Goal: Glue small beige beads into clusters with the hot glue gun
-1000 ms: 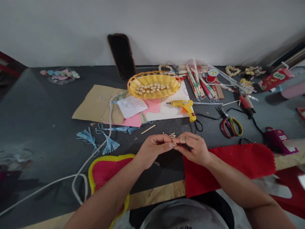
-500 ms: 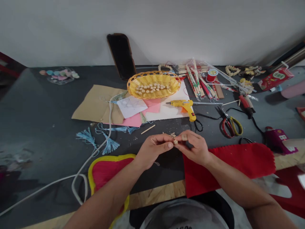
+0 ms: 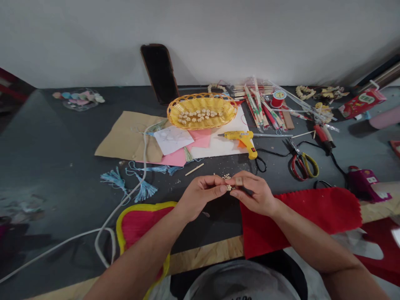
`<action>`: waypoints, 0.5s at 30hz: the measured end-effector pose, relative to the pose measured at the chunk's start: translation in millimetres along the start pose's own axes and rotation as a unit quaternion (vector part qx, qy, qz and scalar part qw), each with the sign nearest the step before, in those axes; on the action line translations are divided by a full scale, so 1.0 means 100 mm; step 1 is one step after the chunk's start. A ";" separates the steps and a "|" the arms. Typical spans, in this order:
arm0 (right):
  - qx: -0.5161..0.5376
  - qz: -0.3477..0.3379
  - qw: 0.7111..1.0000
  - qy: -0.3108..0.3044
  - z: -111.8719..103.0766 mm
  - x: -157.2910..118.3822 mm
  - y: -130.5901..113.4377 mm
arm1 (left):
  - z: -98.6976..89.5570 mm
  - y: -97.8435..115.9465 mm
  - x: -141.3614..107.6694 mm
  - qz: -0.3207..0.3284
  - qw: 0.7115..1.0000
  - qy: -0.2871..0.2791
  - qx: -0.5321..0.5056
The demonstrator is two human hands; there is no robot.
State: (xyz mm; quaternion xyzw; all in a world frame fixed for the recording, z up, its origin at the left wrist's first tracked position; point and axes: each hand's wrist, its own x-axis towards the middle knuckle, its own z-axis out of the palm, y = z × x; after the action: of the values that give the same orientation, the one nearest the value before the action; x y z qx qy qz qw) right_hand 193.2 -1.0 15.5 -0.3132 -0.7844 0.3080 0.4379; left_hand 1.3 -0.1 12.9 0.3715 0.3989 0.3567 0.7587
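A small cream-coloured flower-shaped cluster (image 3: 229,188) sits between the fingertips of both hands. My left hand (image 3: 202,195) pinches it from the left with thumb and forefinger. From the other side, my right hand (image 3: 255,192), with a beige strip round one finger, closes its fingertips about it; part of the cluster is hidden there. Just beyond the fingers lies a little pile of loose cream beads (image 3: 226,176) on the dark table. Similar flower-shaped pieces (image 3: 200,114) rest in a yellow woven basket (image 3: 203,123) farther back.
A yellow glue gun (image 3: 246,137) lies behind my right hand, with scissors (image 3: 303,164) to its right. Blue tassels (image 3: 145,189) and a white cable (image 3: 109,216) are at left. Red felt (image 3: 318,210) lies under my right forearm. A phone (image 3: 159,75) leans on the wall.
The flower-shaped cluster has shifted slightly left and down and turned a little between the fingertips. My right fingers have moved slightly left over it. The other things stay put.
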 end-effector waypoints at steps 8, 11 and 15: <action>-0.002 0.001 1.000 0.006 0.01 0.01 0.01 | 0.01 -0.01 -0.01 0.006 1.000 -0.001 0.019; 0.000 0.000 1.000 0.010 0.01 0.01 0.01 | 0.02 -0.01 0.00 0.003 1.000 0.001 0.019; 0.005 -0.011 1.000 0.008 0.01 0.01 0.01 | 0.03 0.00 0.00 -0.023 1.000 -0.001 0.002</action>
State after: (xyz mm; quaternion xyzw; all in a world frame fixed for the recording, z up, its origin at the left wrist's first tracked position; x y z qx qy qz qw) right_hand 192.6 0.4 14.5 -0.3045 -0.7831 0.3041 0.4489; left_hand 3.8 -1.3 14.5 0.3639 0.4072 0.3380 0.7665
